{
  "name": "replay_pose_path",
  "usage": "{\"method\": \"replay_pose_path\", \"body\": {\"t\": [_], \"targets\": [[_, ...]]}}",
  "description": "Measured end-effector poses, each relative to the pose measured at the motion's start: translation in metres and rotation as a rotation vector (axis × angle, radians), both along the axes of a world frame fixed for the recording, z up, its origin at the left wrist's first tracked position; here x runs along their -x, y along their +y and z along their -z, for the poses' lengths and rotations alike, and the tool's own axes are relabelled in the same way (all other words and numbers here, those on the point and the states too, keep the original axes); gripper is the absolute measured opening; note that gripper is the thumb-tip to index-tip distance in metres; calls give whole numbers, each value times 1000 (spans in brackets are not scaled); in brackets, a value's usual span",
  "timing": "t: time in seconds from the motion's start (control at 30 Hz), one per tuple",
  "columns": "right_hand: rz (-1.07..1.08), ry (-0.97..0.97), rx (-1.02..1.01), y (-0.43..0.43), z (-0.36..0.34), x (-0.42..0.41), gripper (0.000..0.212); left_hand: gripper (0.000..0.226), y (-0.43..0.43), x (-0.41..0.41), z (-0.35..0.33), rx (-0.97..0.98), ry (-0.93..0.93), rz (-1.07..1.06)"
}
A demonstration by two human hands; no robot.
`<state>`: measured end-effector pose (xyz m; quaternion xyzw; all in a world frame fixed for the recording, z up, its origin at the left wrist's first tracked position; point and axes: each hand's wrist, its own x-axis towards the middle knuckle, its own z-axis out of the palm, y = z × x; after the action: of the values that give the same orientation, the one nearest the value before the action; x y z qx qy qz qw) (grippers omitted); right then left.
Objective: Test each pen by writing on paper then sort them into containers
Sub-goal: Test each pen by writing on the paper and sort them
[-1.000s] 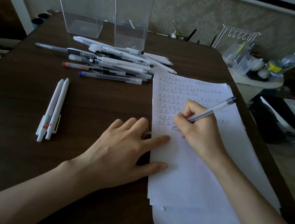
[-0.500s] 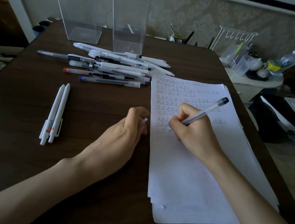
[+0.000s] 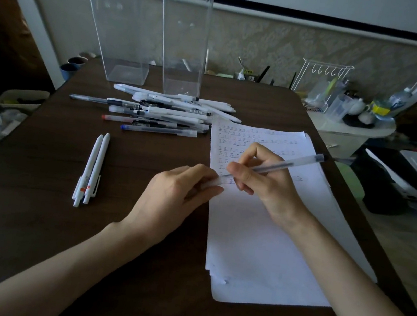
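Capping a clear pen [image 3: 275, 167] above the paper [image 3: 258, 232]: fingers of the right hand [image 3: 265, 182] grip the barrel, while those of the left hand [image 3: 175, 196] pinch the cap [image 3: 212, 182] at its tip. Rows of test marks fill the upper paper. A pile [image 3: 165, 114] lies before two seemingly empty containers [image 3: 116, 24], and two white pens [image 3: 92, 168] lie apart on the bench [image 3: 33, 213]. Sorting appears barely begun.
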<state>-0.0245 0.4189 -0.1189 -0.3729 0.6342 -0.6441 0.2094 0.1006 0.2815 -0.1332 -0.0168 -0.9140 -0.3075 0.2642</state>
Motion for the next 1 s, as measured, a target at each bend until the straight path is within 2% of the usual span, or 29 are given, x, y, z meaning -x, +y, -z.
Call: {"method": "replay_pose_path", "body": {"t": [0.27, 0.5, 0.7, 0.83, 0.9, 1.0], "targets": [[92, -41, 100, 11, -16, -7, 31, 20, 27, 1, -15, -176, 54, -39], [149, 19, 92, 47, -40, -16, 37, 17, 59, 2, -31, -195, 50, 60], [296, 76, 98, 96, -45, -30, 39, 18, 103, -3, -49, -311, 26, 241], [461, 106, 71, 125, -41, -44, 39, 13, 134, -1, -53, -337, -77, 343], [574, 73, 113, 140, -37, -52, 39, 6, 151, 1, -51, -351, -99, 377], [717, -48, 180, 159, -28, -65, 40, 11, 177, 6, -41, -340, -85, 375]]}}
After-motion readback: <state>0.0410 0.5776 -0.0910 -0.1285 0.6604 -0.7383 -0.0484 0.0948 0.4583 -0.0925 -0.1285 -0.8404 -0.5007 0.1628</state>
